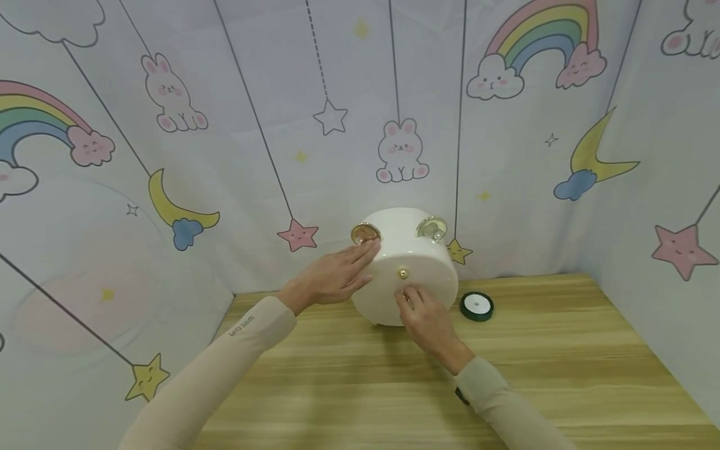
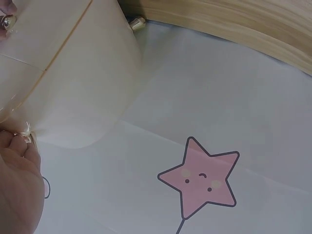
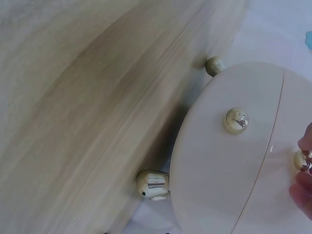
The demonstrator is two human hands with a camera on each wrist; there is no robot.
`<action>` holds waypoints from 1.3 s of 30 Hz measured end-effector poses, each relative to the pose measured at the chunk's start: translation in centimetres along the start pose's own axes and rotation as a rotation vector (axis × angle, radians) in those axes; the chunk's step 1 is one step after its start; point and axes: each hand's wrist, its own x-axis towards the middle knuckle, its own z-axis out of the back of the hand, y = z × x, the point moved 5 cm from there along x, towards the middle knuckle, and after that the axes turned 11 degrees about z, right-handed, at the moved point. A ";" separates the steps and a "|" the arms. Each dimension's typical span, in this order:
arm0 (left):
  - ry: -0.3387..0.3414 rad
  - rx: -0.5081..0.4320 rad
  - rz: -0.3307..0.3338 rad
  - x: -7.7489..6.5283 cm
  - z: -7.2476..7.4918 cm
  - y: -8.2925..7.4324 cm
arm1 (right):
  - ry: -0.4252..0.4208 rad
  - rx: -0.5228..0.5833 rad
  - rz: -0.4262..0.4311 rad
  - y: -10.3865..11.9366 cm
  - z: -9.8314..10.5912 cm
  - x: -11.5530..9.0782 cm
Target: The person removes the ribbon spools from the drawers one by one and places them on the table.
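A glossy white rounded box (image 1: 413,253) with gold knobs, two round gold ears and gold feet stands near the back of the table. My left hand (image 1: 340,273) lies with extended fingers on the box's upper left side, just below the left gold ear (image 1: 365,233). Thumb and fingers of my right hand (image 1: 429,322) pinch a gold knob (image 3: 299,160) on the front, below the top gold knob (image 1: 403,273). Another gold knob (image 3: 236,121) shows free on the lower front panel. A thin seam separates the two front panels; they look flush.
A dark green roll with a white centre (image 1: 477,305) lies right of the box on the wood-grain table (image 1: 349,387). Cloth (image 1: 253,156) printed with rabbits, stars and rainbows hangs behind and at both sides. A gold foot (image 3: 152,184) touches the tabletop.
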 end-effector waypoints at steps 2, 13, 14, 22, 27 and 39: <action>0.002 0.000 0.003 0.0 -0.1 0.0 | 0.014 -0.006 0.001 0.0 -0.1 0.0; 0.001 0.006 0.005 0.1 -0.1 0.1 | 0.048 -0.022 0.013 0.1 -0.4 0.1; 0.002 0.007 0.004 0.1 -0.1 0.1 | 0.045 -0.023 0.013 0.1 -0.4 0.2; 0.006 0.000 0.009 0.0 0.1 0.0 | 0.027 -0.028 0.007 0.1 -0.2 0.8; 0.006 -0.007 0.016 -0.1 0.2 -0.2 | 0.029 -0.017 0.005 0.1 0.0 0.8; 0.005 -0.006 0.029 -0.1 -0.1 -0.1 | 0.001 -0.030 0.021 0.3 0.1 0.7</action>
